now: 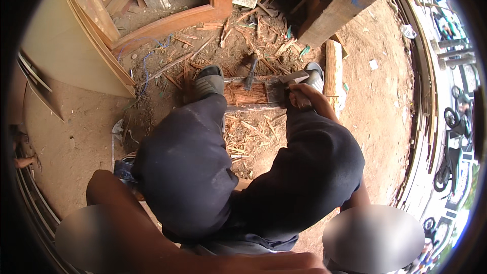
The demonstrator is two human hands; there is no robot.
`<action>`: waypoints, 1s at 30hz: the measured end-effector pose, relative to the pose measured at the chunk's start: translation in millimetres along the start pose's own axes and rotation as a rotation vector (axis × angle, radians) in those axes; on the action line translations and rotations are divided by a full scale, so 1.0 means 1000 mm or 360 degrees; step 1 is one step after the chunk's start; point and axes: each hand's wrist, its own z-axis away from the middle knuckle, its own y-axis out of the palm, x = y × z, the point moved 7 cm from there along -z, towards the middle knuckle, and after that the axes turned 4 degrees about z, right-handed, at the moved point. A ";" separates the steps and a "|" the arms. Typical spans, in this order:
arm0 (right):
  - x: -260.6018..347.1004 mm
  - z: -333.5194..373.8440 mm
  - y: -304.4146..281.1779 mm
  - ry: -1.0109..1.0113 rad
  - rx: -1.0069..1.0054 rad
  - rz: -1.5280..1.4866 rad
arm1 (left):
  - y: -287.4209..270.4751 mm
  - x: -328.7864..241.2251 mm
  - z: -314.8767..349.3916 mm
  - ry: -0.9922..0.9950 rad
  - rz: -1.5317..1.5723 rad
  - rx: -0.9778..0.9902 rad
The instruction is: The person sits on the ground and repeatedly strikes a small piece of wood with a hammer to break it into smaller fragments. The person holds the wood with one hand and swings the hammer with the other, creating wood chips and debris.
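Note:
My right hand (305,97) is closed round the handle of a flat-bladed metal tool (295,77), beside my right foot. Its blade lies over the right end of a reddish, rough-cut wooden beam (247,94) on the ground between my feet. A chisel-like tool (250,73) with a grey shaft and a dark top rests against that beam, touched by neither hand. My left forearm bends across the lower edge, in front of my body. Only part of my left hand (299,262) shows there, and its fingers are not clear.
Wood chips (248,129) litter the ground around the beam. An orange-brown wooden frame (167,26) and a curved pale panel (71,45) stand at the far left. A thick grey post (350,5) slants in at the far right, near a short log (333,73).

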 end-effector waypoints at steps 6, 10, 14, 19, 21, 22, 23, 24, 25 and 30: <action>0.007 0.040 -0.034 -0.0077 0.0026 -0.0067 | -0.001 0.009 -0.011 -0.0069 -0.0167 -0.0075; -0.004 0.029 0.040 -0.0002 0.0534 0.0075 | -0.006 0.013 -0.013 -0.0210 -0.0383 -0.0228; 0.003 0.021 0.040 0.0067 0.0562 -0.0035 | -0.013 0.021 -0.017 -0.0316 -0.0540 -0.0338; 0.015 0.003 0.033 0.0084 0.0512 -0.0121 | -0.020 0.026 -0.020 -0.0462 -0.0725 -0.0489; 0.022 0.001 0.030 0.0088 0.0502 -0.0159 | -0.027 0.028 -0.024 -0.0514 -0.0790 -0.0539; 0.019 0.000 0.028 0.0093 0.0489 -0.0174 | -0.028 0.031 -0.024 -0.0547 -0.0809 -0.0558; 0.016 -0.001 0.027 0.0101 0.0474 -0.0185 | -0.029 0.032 -0.024 -0.0581 -0.0835 -0.0586; 0.017 -0.003 0.026 0.0104 0.0471 -0.0193 | -0.033 0.034 -0.024 -0.0616 -0.0868 -0.0618; 0.020 -0.005 0.024 0.0100 0.0464 -0.0206 | -0.037 0.034 -0.024 -0.0650 -0.0907 -0.0651; 0.014 -0.003 0.015 0.0128 0.0418 -0.0306 | -0.048 0.038 -0.027 -0.1045 -0.1039 -0.0836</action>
